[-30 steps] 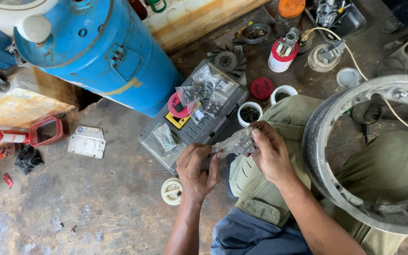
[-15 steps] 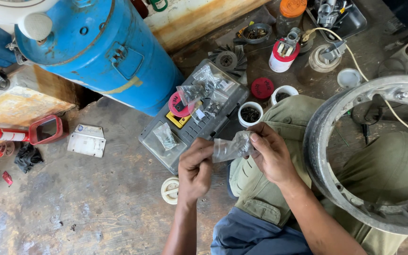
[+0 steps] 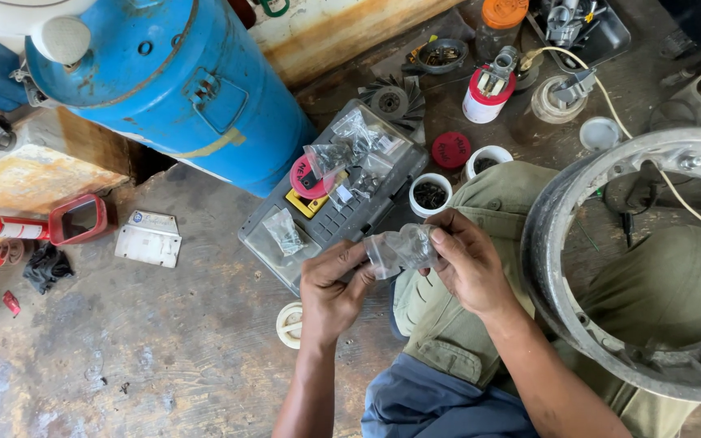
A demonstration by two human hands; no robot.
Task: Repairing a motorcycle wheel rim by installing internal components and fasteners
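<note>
Both my hands hold a small clear plastic bag [image 3: 399, 247] of little metal parts above my knee. My left hand [image 3: 333, 294] pinches the bag's left end, and my right hand [image 3: 470, 264] grips its right end with the fingers curled over it. Just beyond the bag lies a grey plastic parts case [image 3: 336, 223] with more clear bags and a red lid on top. A large grey metal ring [image 3: 553, 284] rests over my right leg, close to my right forearm.
A big blue cylinder [image 3: 172, 89] lies at the upper left. Small white cups [image 3: 430, 195] of screws, a red lid [image 3: 451, 150], a fan impeller [image 3: 391, 101] and a white and red can [image 3: 487, 93] stand beyond the case. A white plate [image 3: 149, 239] and red tool [image 3: 50, 223] lie left.
My hands have lifted the clear bag slightly and drawn closer together on it. The left hand has risen from the floor side to the bag's left end.
</note>
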